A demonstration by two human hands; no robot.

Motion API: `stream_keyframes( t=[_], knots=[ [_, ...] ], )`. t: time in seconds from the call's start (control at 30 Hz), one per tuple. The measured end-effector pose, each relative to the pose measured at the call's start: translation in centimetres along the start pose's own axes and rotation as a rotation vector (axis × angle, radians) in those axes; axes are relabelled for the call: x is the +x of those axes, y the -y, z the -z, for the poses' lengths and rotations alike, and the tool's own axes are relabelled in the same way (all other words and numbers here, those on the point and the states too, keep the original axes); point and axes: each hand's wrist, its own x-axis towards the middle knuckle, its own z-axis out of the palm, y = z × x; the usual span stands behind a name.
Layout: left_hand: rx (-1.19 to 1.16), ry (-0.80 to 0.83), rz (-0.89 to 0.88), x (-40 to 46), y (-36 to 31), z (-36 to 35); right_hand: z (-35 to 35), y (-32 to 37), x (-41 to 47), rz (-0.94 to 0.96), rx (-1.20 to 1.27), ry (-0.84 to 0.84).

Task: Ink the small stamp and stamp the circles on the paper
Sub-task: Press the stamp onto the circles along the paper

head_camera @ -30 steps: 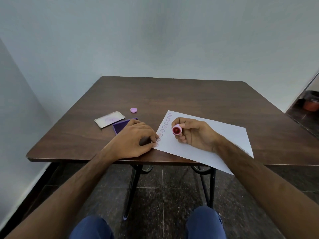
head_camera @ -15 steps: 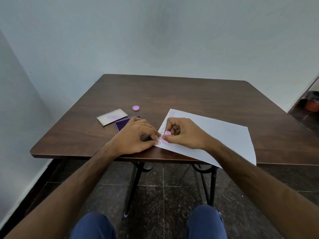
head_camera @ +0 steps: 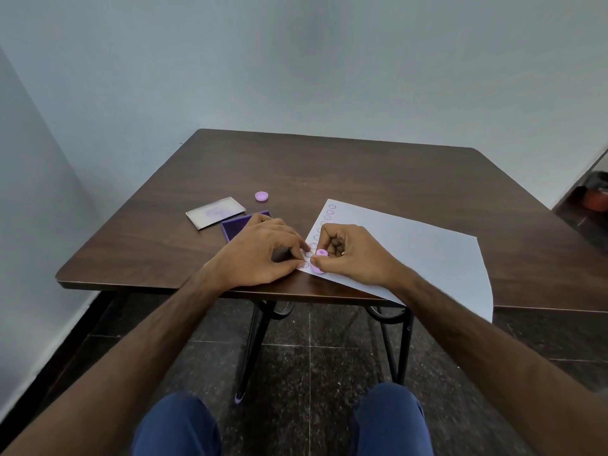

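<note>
Near the front edge of the dark brown wooden desk (head_camera: 378, 179), the right hand (head_camera: 352, 255) pinches the small pink round stamp (head_camera: 319, 258) between thumb and fingers, its base down on the near left corner of the white sheet of paper (head_camera: 411, 255), at the near end of the column of printed circles (head_camera: 330, 210) that runs up the sheet's left margin. The left hand (head_camera: 260, 255) lies loosely curled on the desk, fingertips pressing the sheet's edge just beside the stamp and holding nothing. The open purple ink pad (head_camera: 240, 225) sits partly under the left hand, with its flat grey lid (head_camera: 215, 217) to the left and a small lilac round cap (head_camera: 261, 196) farther back. Several risks seem likely. The sheet's near right corner overhangs the front edge of the desk, so it could pivot or slide if the left fingertips ease off. A tilted or dragged lift would smear the print. The right fingers hide the target circle, so the mark may land off centre. Left fingertips so close to the stamp might catch wet ink and spread it. Whether enough ink remains on the stamp face cannot be told.
</note>
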Motion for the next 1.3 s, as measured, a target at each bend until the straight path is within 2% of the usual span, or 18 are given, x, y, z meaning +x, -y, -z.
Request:
stream_keyframes(
  t=[0.5, 1.07, 1.3],
  knots=[
    [-0.002, 0.0, 0.003, -0.2, -0.1, 0.0, -0.5, 0.1, 0.0, 0.002, -0.094, -0.033],
    [0.021, 0.011, 0.009, -0.3, -0.6, 0.2, 0.3, 1.6, 0.1, -0.021, -0.269, 0.073],
    [0.03, 0.019, 0.014, -0.2, -0.6, 0.3, 0.6, 1.9, -0.2, -0.006, -0.268, 0.101]
  ],
)
